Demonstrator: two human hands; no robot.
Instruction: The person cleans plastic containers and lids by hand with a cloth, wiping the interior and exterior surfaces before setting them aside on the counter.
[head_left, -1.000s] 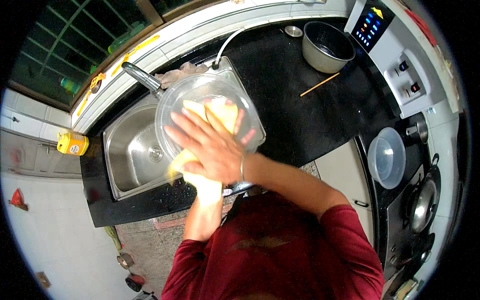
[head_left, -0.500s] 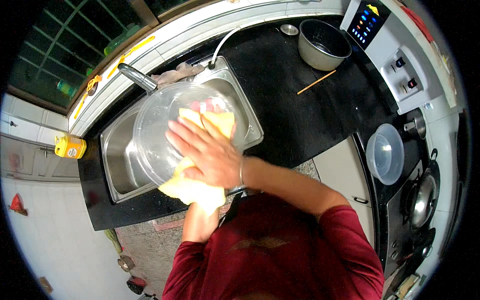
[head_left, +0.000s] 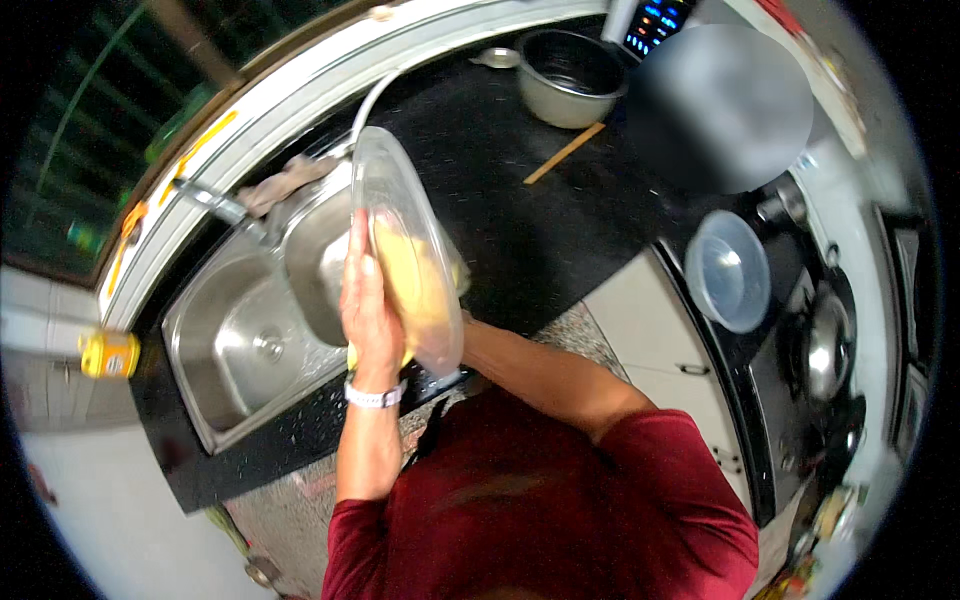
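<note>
A clear plastic bowl (head_left: 400,190) is tipped up on edge over the sink, its rim facing left. My left hand (head_left: 370,310), with a white band at the wrist, grips it from the left, fingers stretched upward along the plastic. A yellow cloth (head_left: 405,270) shows through the bowl wall, and a bit of yellow also peeks out under my left hand. My right forearm (head_left: 550,370) reaches in from the right and ends behind the bowl. The fingers of my right hand are hidden and smeared there, so its grip on bowl or cloth is unclear.
The double steel sink (head_left: 235,340) and tap (head_left: 225,210) are at left, with a yellow bottle (head_left: 108,354) beside them. On the black counter lie a pot (head_left: 568,95) and a wooden stick (head_left: 563,153). Another plastic bowl (head_left: 725,270) and a wok (head_left: 825,340) are right.
The bowl has turned from facing up to standing on edge, and swung right. My right hand, spread on the cloth before, has gone behind it. My left hand has come into view.
</note>
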